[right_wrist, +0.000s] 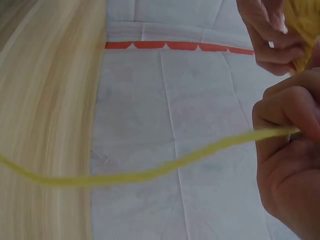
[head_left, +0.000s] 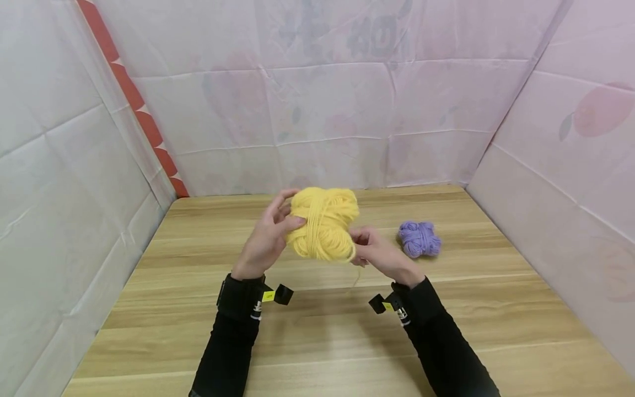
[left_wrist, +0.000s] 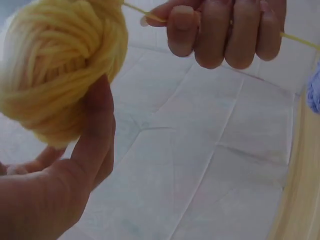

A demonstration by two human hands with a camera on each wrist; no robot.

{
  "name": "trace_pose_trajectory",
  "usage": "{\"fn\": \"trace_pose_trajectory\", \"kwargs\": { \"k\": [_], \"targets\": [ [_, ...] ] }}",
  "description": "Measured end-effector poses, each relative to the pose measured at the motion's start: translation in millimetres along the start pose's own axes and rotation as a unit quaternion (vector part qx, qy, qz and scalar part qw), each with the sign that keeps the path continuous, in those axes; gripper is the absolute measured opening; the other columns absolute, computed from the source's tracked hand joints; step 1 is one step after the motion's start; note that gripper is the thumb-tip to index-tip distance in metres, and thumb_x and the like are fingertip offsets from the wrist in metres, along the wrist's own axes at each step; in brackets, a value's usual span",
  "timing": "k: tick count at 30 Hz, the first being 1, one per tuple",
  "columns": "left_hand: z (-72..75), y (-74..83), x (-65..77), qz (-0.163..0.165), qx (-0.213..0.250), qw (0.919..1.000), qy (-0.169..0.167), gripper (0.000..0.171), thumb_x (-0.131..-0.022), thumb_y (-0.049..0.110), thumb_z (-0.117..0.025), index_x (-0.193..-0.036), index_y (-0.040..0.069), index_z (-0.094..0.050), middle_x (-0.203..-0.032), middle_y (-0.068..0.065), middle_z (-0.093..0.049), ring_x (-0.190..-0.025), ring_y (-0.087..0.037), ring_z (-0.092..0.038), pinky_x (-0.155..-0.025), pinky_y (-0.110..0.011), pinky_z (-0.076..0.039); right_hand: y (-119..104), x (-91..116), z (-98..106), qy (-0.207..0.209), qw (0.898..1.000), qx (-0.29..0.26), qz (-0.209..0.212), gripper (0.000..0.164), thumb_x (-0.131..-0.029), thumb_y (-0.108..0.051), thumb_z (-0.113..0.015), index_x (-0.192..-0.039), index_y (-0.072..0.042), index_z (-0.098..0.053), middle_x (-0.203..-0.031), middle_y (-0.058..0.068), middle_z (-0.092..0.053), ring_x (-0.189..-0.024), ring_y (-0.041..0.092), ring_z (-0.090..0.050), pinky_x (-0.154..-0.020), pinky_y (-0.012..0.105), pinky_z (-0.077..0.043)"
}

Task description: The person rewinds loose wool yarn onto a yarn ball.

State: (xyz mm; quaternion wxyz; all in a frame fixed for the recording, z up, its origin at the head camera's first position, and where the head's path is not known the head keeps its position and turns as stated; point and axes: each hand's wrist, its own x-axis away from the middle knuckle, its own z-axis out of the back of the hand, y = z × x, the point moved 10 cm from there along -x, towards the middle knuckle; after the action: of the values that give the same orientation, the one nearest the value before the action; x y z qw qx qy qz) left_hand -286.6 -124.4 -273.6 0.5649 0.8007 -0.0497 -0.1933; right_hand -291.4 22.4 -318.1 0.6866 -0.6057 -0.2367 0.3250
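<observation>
A yellow yarn skein (head_left: 324, 223), banded round its middle by its own strands, is held up above the table. My left hand (head_left: 265, 237) grips its left side, thumb in front and fingers behind. On the skein's right, my right hand (head_left: 379, 252) has its fingers curled round the yellow yarn strand (right_wrist: 150, 175). In the left wrist view the strand runs taut from the skein to the right hand (left_wrist: 220, 32) and comes out on the far side. The loose end hangs down from the right hand in the head view.
A small purple yarn skein (head_left: 419, 239) lies on the wooden table (head_left: 317, 353), to the right of my right hand. White printed sheets (head_left: 327, 110) stand as walls at the back and both sides. A red scalloped strip (head_left: 134, 94) runs down the back left corner.
</observation>
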Motion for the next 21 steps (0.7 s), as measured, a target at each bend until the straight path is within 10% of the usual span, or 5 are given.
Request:
{"fn": "trace_pose_trajectory", "kwargs": {
  "k": [10, 21],
  "targets": [
    [-25.5, -15.1, 6.1, 0.040, -0.114, 0.9838, -0.132, 0.058, -0.082, 0.002, -0.066, -0.136, 0.016, -0.048, -0.126, -0.010, -0.055, -0.101, -0.022, -0.060, -0.079, -0.031, -0.056, -2.0, 5.3, 15.2, 0.025, 0.998, -0.053, -0.011, 0.021, -0.102, -0.025, -0.046, -0.092, -0.010, -0.057, -0.075, -0.005, -0.054, -0.062, 0.006, -0.049, -0.056, 0.021, -0.040],
    [-15.8, -20.5, 0.3, 0.037, -0.307, 0.9487, -0.064, 0.055, -0.076, 0.012, -0.076, -0.124, 0.031, -0.058, -0.112, -0.002, -0.060, -0.093, -0.025, -0.057, -0.075, -0.037, -0.052, -19.0, 12.4, 26.0, 0.096, 0.994, -0.038, 0.041, 0.023, -0.102, -0.026, -0.048, -0.096, -0.004, -0.053, -0.067, -0.001, -0.041, -0.055, 0.013, -0.036, -0.051, 0.028, -0.028]
  ]
}}
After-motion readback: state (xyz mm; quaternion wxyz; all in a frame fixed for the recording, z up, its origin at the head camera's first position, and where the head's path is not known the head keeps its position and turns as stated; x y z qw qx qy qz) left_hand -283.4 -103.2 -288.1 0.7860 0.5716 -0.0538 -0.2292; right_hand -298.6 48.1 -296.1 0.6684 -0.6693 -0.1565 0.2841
